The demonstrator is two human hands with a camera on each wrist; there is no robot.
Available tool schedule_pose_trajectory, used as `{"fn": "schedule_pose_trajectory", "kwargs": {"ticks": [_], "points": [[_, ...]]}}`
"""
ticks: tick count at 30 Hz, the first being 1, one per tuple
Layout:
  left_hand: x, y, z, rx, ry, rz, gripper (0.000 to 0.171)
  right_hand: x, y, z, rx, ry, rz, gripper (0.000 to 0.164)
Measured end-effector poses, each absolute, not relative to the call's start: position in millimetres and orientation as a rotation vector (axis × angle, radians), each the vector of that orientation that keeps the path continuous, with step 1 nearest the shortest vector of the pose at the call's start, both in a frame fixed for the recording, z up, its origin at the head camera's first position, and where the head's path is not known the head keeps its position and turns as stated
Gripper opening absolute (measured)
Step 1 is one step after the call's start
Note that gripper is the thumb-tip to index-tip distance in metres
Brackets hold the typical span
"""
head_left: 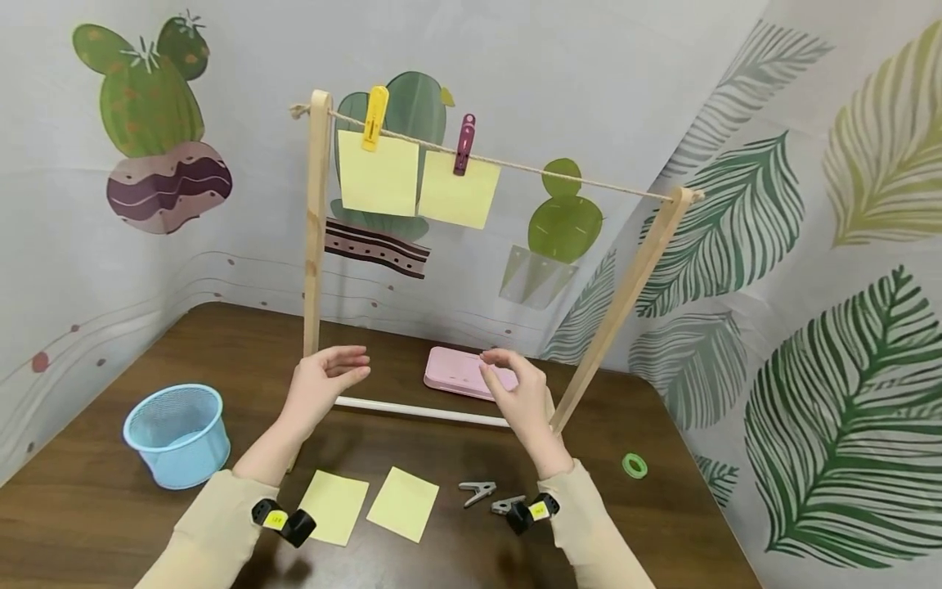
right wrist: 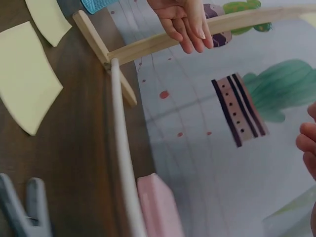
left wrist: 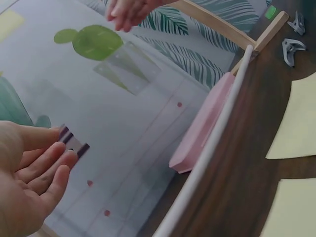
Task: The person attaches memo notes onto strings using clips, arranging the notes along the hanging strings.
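Both hands are raised over the table with nothing in them. My left hand (head_left: 327,380) is near the frame's left post, fingers loosely bent and thumb apart. My right hand (head_left: 521,393) overlaps the pink case (head_left: 459,370) in the head view, its thumb and fingers spaced apart. Above them, a yellow clothespin (head_left: 375,119) and a purple clothespin (head_left: 464,145) clip two pale yellow sticky notes (head_left: 379,176) to the rope (head_left: 574,177). Two more yellow sheets (head_left: 403,503) lie on the table between the forearms. Beside them are two grey clothespins (head_left: 478,491), one partly covered by the right wrist camera.
A wooden frame (head_left: 312,229) with a white crossbar (head_left: 419,411) stands across the table (head_left: 633,536). A blue mesh basket (head_left: 180,466) is at the left, a green ring (head_left: 634,465) at the right. Behind hangs a printed cloth (head_left: 574,65) with cacti and leaves.
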State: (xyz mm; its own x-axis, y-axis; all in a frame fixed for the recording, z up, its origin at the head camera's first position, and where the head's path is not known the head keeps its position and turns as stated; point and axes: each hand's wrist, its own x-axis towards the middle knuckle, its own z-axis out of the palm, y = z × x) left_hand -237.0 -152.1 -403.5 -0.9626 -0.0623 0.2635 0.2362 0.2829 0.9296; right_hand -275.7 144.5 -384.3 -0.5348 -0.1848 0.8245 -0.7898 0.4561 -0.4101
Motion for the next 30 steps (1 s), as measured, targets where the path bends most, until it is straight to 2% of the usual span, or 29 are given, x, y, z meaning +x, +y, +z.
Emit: {"fn": "schedule_pose_trajectory", "kwargs": {"ticks": [10,17,21,30], "points": [[-238,-151,-438,-0.244,-2.414,-1.844,0.041,-269,154,-433,0.648,-2.206,1.325,0.016],[-238,-154,-449,-0.322,-2.491,-1.879,0.045,-265,158,-452,0.574,-2.321,1.402,0.021],[-239,-158,-452,-0.386,-2.534,-1.855,0.047,-260,157,-454,0.54,-2.346,1.475,0.022],[-239,-165,-456,-0.485,-2.65,-1.82,0.049,-238,157,-432,0.622,-2.438,1.507,0.03]]}}
